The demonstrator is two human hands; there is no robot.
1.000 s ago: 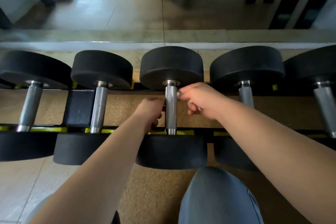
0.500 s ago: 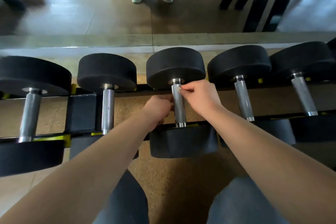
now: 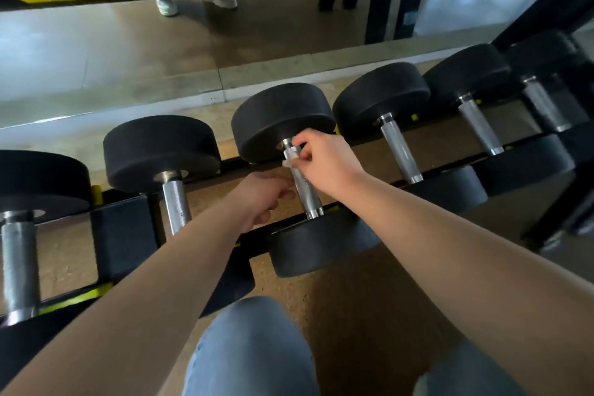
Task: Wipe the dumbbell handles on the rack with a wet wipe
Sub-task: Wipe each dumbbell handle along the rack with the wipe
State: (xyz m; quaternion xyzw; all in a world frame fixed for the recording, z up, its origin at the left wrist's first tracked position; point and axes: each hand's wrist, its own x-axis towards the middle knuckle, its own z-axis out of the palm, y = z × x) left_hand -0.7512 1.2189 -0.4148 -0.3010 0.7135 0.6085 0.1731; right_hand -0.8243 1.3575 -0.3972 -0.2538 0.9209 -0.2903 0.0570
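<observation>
The knurled silver steel handle [image 3: 303,185] of the middle black round-headed dumbbell [image 3: 283,119] lies across the black steel rack [image 3: 122,235], slanting away from you. At the handle's far end your right hand [image 3: 324,161] pinches the small white wet wipe [image 3: 291,154] against the metal. Your left hand [image 3: 263,196] sits curled at the handle's left side; I cannot tell whether it grips. Wrap the wipe fully round and draw it toward the handle's near end, twisting to cover the knurling. Since half a second ago, your right hand has crept slightly farther up the handle, while the left stays put.
</observation>
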